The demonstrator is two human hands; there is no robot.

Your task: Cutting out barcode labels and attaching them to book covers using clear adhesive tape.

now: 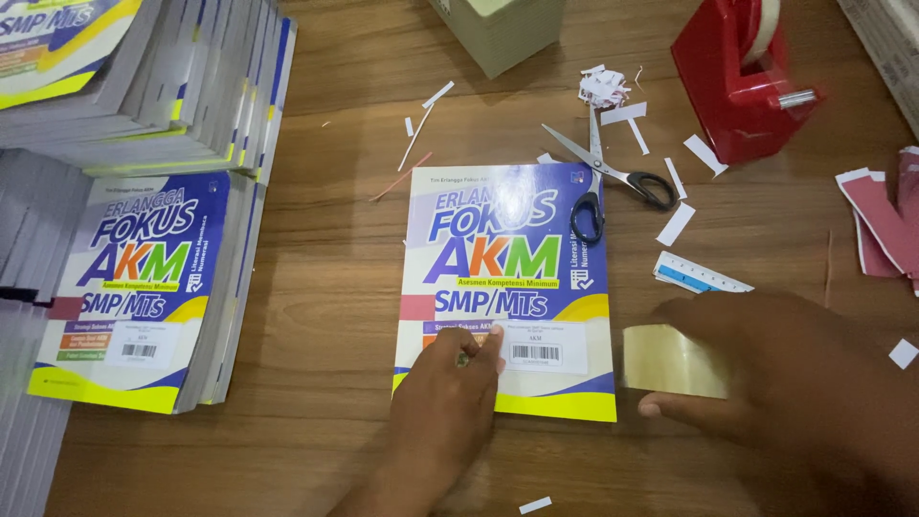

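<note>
Centre frame, the blue workbook [507, 287] lies flat on the wooden surface [325, 287], and my left hand [450, 402] presses its fingertips onto the left edge of the white barcode label [541, 347] near the bottom of the cover. My right hand [795, 383] pinches a strip of clear tape [675, 362] just off the book's right edge, though motion blur hides the exact grip. I'd hold that label firm and lay the tape flat. Scissors [613, 187] rest on the book's upper right corner.
</note>
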